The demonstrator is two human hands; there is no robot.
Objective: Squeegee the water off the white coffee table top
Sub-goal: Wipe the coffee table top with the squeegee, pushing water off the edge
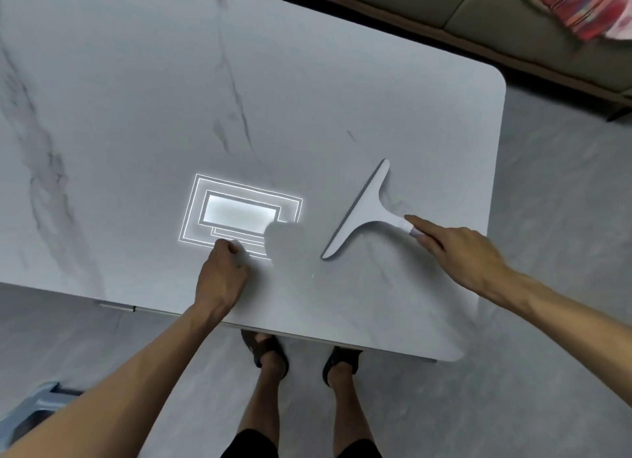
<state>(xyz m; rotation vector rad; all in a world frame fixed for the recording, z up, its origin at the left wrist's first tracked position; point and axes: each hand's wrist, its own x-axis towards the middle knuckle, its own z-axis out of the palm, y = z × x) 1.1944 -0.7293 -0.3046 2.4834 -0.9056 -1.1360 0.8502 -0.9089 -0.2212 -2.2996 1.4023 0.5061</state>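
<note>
A white squeegee [364, 211] lies flat on the white marbled coffee table top [136, 98], right of centre, its blade running diagonally and its handle pointing right. My right hand [461, 249] rests on the end of the handle, index finger stretched along it and thumb under it. My left hand [222, 276] is a closed fist with its knuckles pressed on the table near the front edge, holding nothing I can see. Water on the top is hard to make out; the surface mirrors a ceiling lamp [239, 215].
The table's rounded right corner [492, 78] and its front edge [307, 336] border grey floor. My feet in dark sandals [270, 351] stand under the front edge. A sofa with a red patterned cloth [581, 6] sits at the back right. A blue stool [37, 403] is at the lower left.
</note>
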